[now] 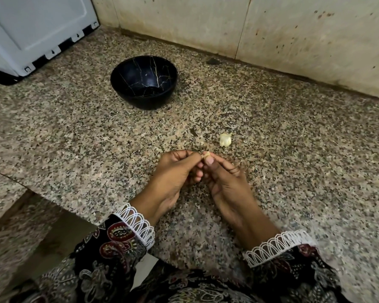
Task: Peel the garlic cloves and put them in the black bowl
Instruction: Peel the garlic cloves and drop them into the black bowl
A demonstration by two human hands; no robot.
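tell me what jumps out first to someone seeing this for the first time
Two hands meet at the centre of the speckled counter, the left hand and right hand together pinching a small garlic clove. Beyond them to the left stands the black bowl, empty; a pale garlic piece lies just past the fingertips.

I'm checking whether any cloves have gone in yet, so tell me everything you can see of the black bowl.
The black bowl is round and deep, glossy black with thin gold and white veins like marble, probably ceramic or a similar hard material. It stands upright on the speckled granite counter, near the back wall and beside a white appliance. Its inside looks empty: no cloves show. Nothing touches it; both hands work well in front of it.
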